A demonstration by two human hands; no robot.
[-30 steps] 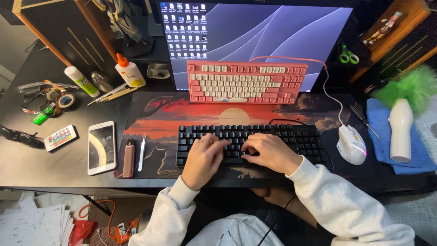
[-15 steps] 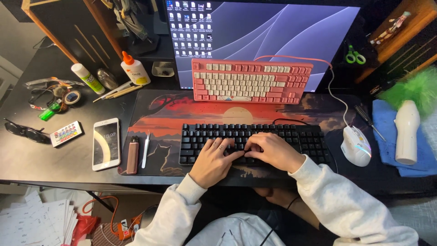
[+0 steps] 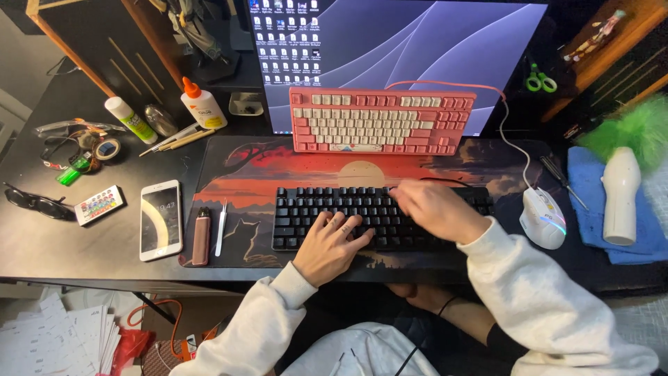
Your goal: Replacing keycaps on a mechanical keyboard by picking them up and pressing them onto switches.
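Since the earlier frame the right hand [image 3: 435,209] has been lifting off the middle keys and sliding toward the far right part of the black mechanical keyboard [image 3: 379,217], while the left hand [image 3: 328,245] is staying near the keyboard's lower middle. The right hand is now hovering, blurred, over the keyboard's upper right keys, fingers loosely spread and gripping nothing. The left hand is resting flat on the keys with its fingers stretched out toward the keyboard's centre, holding nothing either.

The keyboard is lying on a wide desk mat printed with a red sunset [image 3: 243,181], which is covering the dark tabletop [image 3: 42,244]. Behind the keyboard, a pink keyboard with cream keys [image 3: 379,122] is leaning against a large monitor [image 3: 417,42]. Just right of the black keyboard a white wired mouse with a glowing strip [image 3: 544,219] is sitting. Left of the keyboard, a brown slim lighter [image 3: 201,237], small metal tweezers [image 3: 220,228] and a white smartphone [image 3: 161,220] are lying side by side.
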